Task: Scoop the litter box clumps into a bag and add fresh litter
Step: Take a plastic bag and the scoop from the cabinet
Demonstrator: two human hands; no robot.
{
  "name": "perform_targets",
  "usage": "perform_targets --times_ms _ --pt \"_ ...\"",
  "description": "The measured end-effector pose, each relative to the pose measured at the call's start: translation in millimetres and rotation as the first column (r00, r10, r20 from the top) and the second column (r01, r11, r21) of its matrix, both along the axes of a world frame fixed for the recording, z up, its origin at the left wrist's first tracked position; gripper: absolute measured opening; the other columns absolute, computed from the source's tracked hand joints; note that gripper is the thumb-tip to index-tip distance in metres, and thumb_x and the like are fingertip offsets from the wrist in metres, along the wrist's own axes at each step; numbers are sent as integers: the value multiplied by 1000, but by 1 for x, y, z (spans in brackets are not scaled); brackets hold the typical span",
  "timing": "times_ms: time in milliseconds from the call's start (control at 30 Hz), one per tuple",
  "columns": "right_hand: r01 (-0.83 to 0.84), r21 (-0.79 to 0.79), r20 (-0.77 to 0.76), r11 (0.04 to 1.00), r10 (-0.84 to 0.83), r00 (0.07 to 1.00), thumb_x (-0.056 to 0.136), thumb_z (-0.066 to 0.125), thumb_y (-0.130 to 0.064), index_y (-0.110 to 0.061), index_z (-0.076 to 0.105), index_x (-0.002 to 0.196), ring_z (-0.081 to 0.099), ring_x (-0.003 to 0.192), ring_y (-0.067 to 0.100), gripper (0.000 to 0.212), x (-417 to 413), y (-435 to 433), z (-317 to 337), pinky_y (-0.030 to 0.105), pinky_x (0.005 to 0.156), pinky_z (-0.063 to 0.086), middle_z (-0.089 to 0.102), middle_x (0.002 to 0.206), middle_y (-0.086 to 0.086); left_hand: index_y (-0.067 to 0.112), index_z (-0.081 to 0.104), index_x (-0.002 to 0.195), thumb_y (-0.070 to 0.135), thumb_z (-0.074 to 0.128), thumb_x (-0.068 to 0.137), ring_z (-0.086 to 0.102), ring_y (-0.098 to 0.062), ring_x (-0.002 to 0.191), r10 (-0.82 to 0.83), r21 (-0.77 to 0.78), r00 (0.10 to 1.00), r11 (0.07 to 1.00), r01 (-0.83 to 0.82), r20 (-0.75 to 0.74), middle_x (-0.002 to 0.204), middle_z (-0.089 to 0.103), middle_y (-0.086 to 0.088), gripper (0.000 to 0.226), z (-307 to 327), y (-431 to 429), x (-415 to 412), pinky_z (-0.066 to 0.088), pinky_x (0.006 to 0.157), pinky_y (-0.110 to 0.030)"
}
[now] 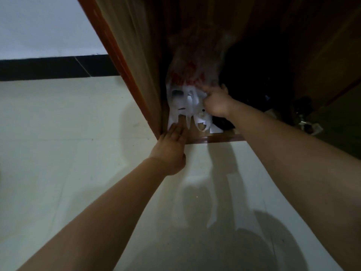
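The right hand [215, 101], fingers curled, grips a fold of a white plastic bag [183, 102] with red print, just beyond the wooden sill [220, 138] of a dark opening. The left hand [172, 145], fingers straight, touches the bag's lower edge at the sill's left end. Pale floor [78, 133] lies on the near side of the sill.

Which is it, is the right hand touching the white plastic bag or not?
Touching. The head view shows the right hand with its fingers curled into the white plastic bag, gripping a bunch of it with no gap between them.
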State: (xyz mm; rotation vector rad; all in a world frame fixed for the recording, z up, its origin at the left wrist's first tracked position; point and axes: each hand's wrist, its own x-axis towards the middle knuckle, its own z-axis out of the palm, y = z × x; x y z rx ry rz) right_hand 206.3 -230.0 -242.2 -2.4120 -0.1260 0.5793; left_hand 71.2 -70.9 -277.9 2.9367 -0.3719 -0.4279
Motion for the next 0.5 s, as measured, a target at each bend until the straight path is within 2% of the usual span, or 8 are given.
perform_targets --times_ms 33,100,200,300,367,433,467,500 --pt "17 86 -27 996 -15 1000 84 44 -11 -39 49 143 33 143 36 65 -1 4 -1 46 117 33 37 157 9 13 9 157 18 52 93 5 -26 152 10 -38 1000 999 -9 9 165 4 -8 78 1 1 -3 10 122 -40" --pt "161 284 -36 945 -157 987 87 51 -7 -22 71 119 62 115 28 41 -9 7 4 41 99 53 66 126 9 12 22 155 17 53 94 21 -28 148 57 -145 996 988 -46 70 161 22 -10 69 4 3 -10 19 119 -36" --pt "288 516 -91 807 -283 955 90 60 2 -8 77 94 71 92 13 20 -22 2 20 25 85 57 75 96 2 11 49 137 23 61 91 53 -29 119 169 -286 958 953 -98 233 133 54 -10 49 7 9 -23 46 100 -36" --pt "358 659 -248 662 -258 934 92 55 2 -10 70 83 71 81 20 21 -34 -10 36 31 82 59 72 84 7 11 39 138 30 69 87 61 -24 98 381 -494 875 846 -200 299 123 53 -9 62 11 9 -34 56 83 -38" --pt "351 646 -335 677 -162 928 95 47 2 -14 62 78 66 74 18 28 -39 -19 40 32 77 60 65 76 5 14 26 145 37 73 84 63 -22 99 468 -603 849 759 -245 245 135 46 -8 80 17 3 -40 58 78 -37" --pt "281 587 -411 759 -20 911 94 44 2 -15 58 78 62 70 12 27 -49 -26 40 27 73 59 62 69 1 22 11 150 45 78 78 61 -24 106 457 -586 852 774 -240 254 148 35 -10 100 25 -8 -44 57 83 -33" --pt "245 551 -458 798 43 888 92 47 1 -13 58 82 61 74 14 20 -54 -29 39 26 72 59 61 74 5 25 7 152 47 79 76 58 -23 111 455 -608 850 763 -219 266 151 33 -11 107 29 -13 -44 52 88 -29" --pt "213 519 -509 828 98 855 87 53 -3 -10 61 87 59 82 20 11 -59 -31 38 27 73 60 58 84 11 28 9 152 51 79 76 55 -24 117 489 -685 849 690 -235 201 151 35 -11 106 32 -15 -40 47 94 -28"
